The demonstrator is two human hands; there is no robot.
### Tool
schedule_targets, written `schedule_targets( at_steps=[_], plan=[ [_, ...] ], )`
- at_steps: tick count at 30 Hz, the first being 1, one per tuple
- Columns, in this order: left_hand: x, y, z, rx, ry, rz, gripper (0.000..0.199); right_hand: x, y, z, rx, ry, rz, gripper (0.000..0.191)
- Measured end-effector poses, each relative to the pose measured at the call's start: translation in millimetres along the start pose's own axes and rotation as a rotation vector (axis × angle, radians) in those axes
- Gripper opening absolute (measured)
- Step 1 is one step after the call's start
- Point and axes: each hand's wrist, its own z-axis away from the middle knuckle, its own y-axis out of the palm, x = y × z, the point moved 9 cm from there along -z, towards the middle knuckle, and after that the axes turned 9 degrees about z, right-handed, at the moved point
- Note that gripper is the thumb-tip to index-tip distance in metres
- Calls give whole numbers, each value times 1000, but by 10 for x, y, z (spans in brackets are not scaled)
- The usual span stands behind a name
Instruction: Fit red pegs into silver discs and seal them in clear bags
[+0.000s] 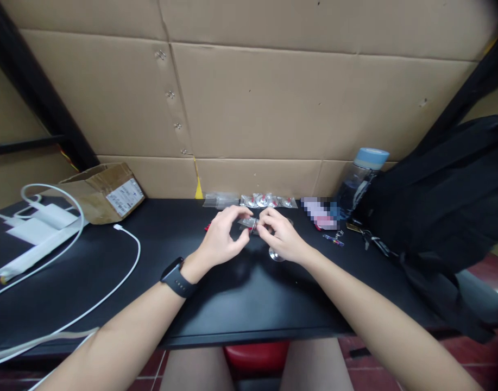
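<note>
My left hand (226,233), with a dark watch (177,277) on its wrist, is curved with thumb and fingers apart. Between my hands is a small clear plastic bag (247,222) with something red by its lower edge. My right hand (282,233) pinches at the bag's right side with thumb and forefinger, and the exact grip is partly hidden. A shiny round metal disc (275,255) lies on the black table beneath my right hand. Something small and red (207,227) shows at the left hand's outer side. Behind my hands lie clear packets of metal discs (264,201).
Flat clear bags (221,200) lie by the cardboard wall (265,108). On the left are an open cardboard box (114,190), a white power strip (41,247) and a white cable (138,255). To the right stand a water bottle (357,182), keys (366,239) and a black backpack (448,201).
</note>
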Motion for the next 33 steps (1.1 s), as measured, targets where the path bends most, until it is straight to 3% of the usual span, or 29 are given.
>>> schedule_targets(
  at_steps=[3, 7, 11, 13, 16, 19, 21, 23, 26, 28, 33],
  plan=[
    [-18, -12, 7, -45, -21, 66, 38, -17, -37, -10, 16, 18, -1, 19],
    [46, 196, 14, 89, -79, 42, 18, -35, -52, -21, 61, 54, -90, 25],
    [119, 255, 11, 98, -80, 88, 10, -46, -93, -18, 152, 24, -76, 28],
    [157, 269, 10, 116, -86, 83, 11, -126, -111, 13, 256, 29, 17, 22],
    [241, 309, 20, 177, -151, 83, 11, -328, -49, 130, 515, 65, 159, 34],
    [325, 334, 43, 212, -228, 91, 13, -432, 47, 228, 690, 46, 169, 14],
    [372, 344, 61, 224, -260, 86, 17, -421, 54, 192, 639, 16, 124, 8],
    [429, 349, 81, 224, -296, 82, 19, -413, 4, 109, 490, 37, 52, 7],
    [491, 344, 97, 189, -335, 133, 22, -461, -65, 26, 260, 167, -180, 10],
    [494, 352, 95, 169, -341, 219, 23, -487, -41, 13, 174, 237, -349, 18],
    [480, 345, 77, 138, -353, 327, 25, -483, 166, 37, 172, 353, -606, 35]
  ],
)
